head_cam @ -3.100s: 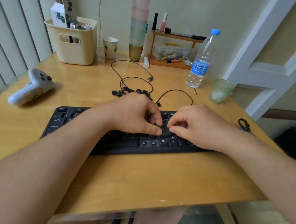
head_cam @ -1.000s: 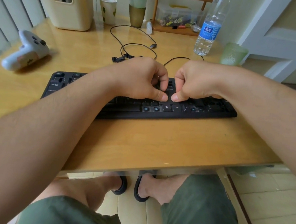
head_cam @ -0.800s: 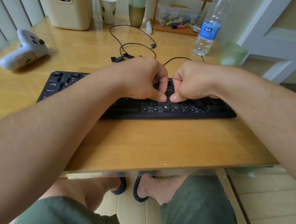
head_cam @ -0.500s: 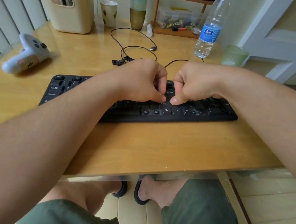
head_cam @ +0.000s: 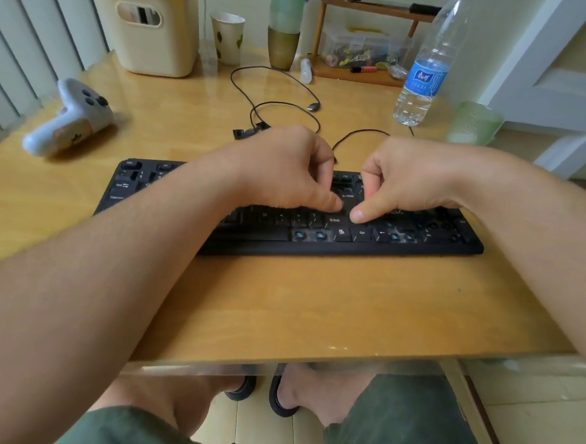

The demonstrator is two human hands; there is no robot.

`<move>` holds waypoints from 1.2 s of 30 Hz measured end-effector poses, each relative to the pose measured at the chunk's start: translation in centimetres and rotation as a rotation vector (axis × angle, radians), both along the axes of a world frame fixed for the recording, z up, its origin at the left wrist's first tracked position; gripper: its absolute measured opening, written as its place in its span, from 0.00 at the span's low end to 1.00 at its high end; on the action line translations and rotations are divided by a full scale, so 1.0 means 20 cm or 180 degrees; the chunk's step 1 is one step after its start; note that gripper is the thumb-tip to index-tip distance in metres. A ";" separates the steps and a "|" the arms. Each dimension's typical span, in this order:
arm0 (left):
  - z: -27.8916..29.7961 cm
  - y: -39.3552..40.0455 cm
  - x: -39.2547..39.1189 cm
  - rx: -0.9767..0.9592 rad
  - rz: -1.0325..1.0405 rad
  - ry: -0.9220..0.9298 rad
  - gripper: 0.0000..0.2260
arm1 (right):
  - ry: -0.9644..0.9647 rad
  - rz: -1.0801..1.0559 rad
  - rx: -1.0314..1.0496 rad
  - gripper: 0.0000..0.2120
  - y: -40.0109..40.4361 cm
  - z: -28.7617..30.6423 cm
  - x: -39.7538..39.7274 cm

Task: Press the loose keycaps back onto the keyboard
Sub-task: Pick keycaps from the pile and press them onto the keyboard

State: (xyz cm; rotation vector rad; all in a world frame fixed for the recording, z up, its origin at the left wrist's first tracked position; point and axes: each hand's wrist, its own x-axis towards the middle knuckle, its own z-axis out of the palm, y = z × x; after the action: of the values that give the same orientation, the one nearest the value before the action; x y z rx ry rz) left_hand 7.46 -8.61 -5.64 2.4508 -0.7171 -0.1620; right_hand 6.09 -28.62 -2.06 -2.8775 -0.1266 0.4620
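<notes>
Hands stay curled over the keyboard (head_cam: 317, 247), which lies near the desk's (head_cam: 279, 306) front edge. Left hand (head_cam: 284, 170) and right hand (head_cam: 404, 177) thumbs meet on one keycap (head_cam: 345, 204) as half a second ago, so it is probably nearly seated. Blue bare switches (head_cam: 309, 236) remain; spare keycaps (head_cam: 244, 133) wait behind.

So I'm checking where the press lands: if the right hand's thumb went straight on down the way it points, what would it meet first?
Probably the keyboard: the right hand has its thumb tip down by the right Shift key, though contact is unclear.
</notes>
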 end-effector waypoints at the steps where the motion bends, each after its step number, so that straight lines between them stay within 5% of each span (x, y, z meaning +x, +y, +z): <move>1: 0.00 0.00 0.00 0.0116 -0.0003 -0.0079 0.12 | -0.0008 -0.0002 0.0034 0.18 -0.01 0.00 0.02; 7: -0.02 -0.01 0.01 0.0184 -0.0041 -0.0187 0.12 | -0.0582 -0.0130 0.0664 0.13 -0.01 -0.03 0.16; 11: 0.00 0.07 0.05 0.0056 0.0162 -0.0297 0.14 | -0.0960 -0.0187 0.0512 0.05 0.05 -0.13 0.26; 16: 0.07 0.25 0.15 0.0070 0.0951 -0.0796 0.17 | -0.1063 -0.0328 0.0419 0.09 0.09 -0.20 0.37; 21: 0.05 0.25 0.15 -0.0053 0.1046 -0.0771 0.14 | -0.0958 -0.0248 0.0289 0.03 0.12 -0.15 0.38; 23: 0.03 0.22 0.15 -0.0200 0.0953 -0.0781 0.09 | -0.1024 -0.0289 0.0844 0.04 0.13 -0.13 0.35; 26: 0.01 0.19 0.14 -0.0621 0.0686 -0.0735 0.08 | -0.0457 -0.0464 0.3089 0.04 0.16 -0.14 0.27; 28: 0.00 0.16 0.13 -0.0912 0.0525 -0.0752 0.08 | 0.0043 -0.0412 0.3899 0.05 0.15 -0.14 0.23; 36: -0.01 0.12 0.10 -0.1314 0.0401 -0.0837 0.08 | 0.0571 -0.0201 0.4524 0.11 0.06 -0.14 0.20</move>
State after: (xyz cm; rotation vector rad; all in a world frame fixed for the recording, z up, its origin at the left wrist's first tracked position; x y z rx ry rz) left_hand 9.46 -6.22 -5.79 2.1270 -0.6287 0.3321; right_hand 10.17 -27.36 -4.94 -1.4403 -0.2146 0.3695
